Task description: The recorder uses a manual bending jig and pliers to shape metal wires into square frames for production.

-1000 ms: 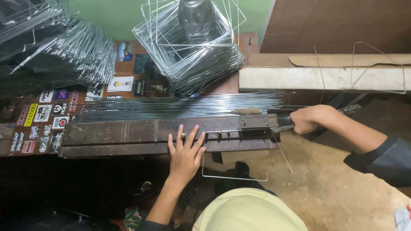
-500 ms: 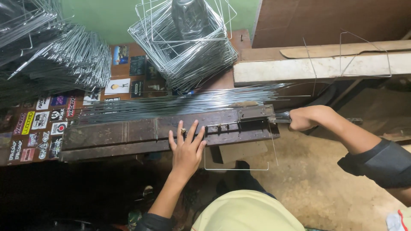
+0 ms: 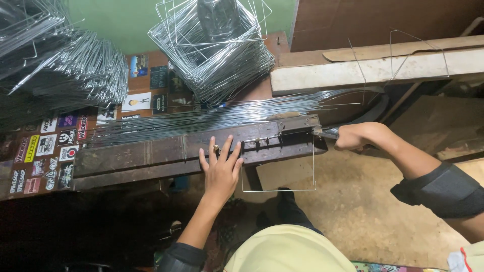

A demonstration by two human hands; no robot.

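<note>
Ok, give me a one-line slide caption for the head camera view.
Left hand flat on a wooden bending jig, right hand gripping its lever, a bent wire frame hanging below.

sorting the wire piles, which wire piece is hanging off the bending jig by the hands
The bent wire frame below the jig, between left hand and right hand; others lie stacked.

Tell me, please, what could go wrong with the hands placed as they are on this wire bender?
1. The left hand lies flat on the bender, fingers beside the pins that hold the bent wire; a swing of the lever could pinch them.
2. The right hand grips the lever close to the loose ends of the straight wires, which might scratch it.
3. The frame stack leans and may slide.
</note>
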